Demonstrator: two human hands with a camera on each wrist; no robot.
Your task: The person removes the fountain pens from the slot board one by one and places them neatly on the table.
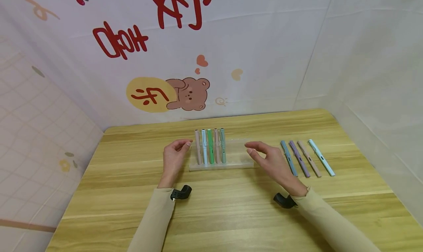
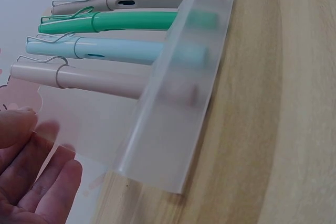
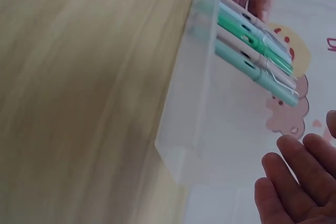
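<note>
Your left hand [image 1: 173, 158] pinches the left edge of the clear pen stand [image 1: 239, 149] between thumb and fingers. Your right hand [image 1: 269, 160] is spread near the stand's right end, its thumb and forefinger apart. The stand sits toward the back of the wooden table [image 1: 228, 208], its front lip facing you, with a stretch of wood between your forearms for moving. Five upright pens [image 1: 210, 147] fill its left half, leaving you room on the right. Past your right hand, four loose pens [image 1: 299, 159] lie side by side, inside the table's right edge.
</note>
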